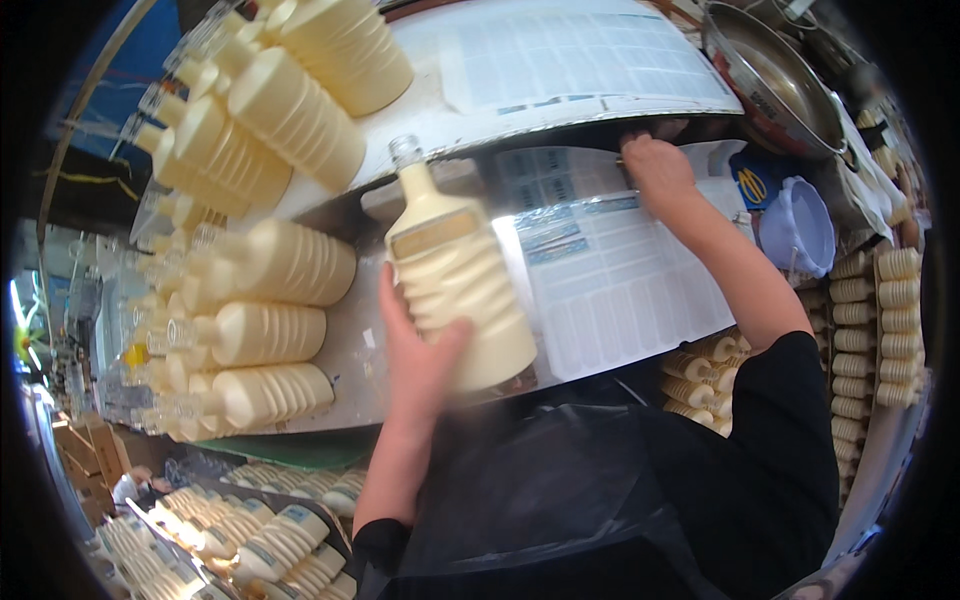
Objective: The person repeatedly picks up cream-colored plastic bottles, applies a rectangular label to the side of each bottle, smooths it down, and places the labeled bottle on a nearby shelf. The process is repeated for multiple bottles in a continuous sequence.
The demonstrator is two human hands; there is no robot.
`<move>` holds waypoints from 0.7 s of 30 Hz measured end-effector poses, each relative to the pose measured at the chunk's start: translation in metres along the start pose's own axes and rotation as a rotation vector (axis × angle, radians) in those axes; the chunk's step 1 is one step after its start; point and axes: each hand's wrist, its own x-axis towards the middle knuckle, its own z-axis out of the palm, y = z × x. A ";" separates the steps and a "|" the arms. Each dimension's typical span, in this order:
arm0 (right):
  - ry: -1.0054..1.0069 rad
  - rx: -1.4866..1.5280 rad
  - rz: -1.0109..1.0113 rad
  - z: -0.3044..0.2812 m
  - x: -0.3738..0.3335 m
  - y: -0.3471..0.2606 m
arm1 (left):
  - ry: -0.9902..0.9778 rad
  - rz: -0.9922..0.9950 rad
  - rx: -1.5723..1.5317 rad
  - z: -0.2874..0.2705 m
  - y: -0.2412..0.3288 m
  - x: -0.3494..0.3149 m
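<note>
White worktop [428, 112], upper middle of frame, the largest item here. Below it, centre right, lies a translucent sheet [620, 300] with blue strips, the right forearm crossing over it. Cream bottles [270, 335] crowd the left of frame, necks pointing toward the left edge. Steel pan [780, 85], upper right.

Held bottle [475, 275]: centre of frame, just left of the sheet, neck toward the top. Body flat-sided and ribbed, with a brownish panel near the shoulder. Handling, judged: probably rigid, moderate weight; smooth faces may slip, ribs should give purchase. Best hold is around the lower body, panel left clear.

Lavender bucket [797, 228], right of frame, near the right forearm.

Left hand [425, 345]: closed about the bottle's lower left side, thumb across the ribbed face. Right hand [655, 172]: at the dark gap below the worktop edge; fingertips poorly lit, cannot tell whether they grip anything.

Clear neck tip [406, 152], smallest item: looks glassy, perhaps fragile; not a place to grasp.
</note>
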 end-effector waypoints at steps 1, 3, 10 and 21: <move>0.016 -0.023 -0.025 0.002 0.000 -0.001 | -0.009 0.037 0.093 -0.007 -0.009 -0.004; 0.044 -0.083 -0.060 0.006 0.000 0.005 | -0.046 0.111 0.268 -0.014 -0.021 -0.011; 0.320 -0.115 -0.246 -0.003 -0.006 0.009 | -0.079 0.054 0.080 -0.011 -0.025 -0.030; 0.172 0.818 -0.038 -0.109 -0.019 0.053 | 0.022 0.216 0.261 -0.019 -0.049 -0.038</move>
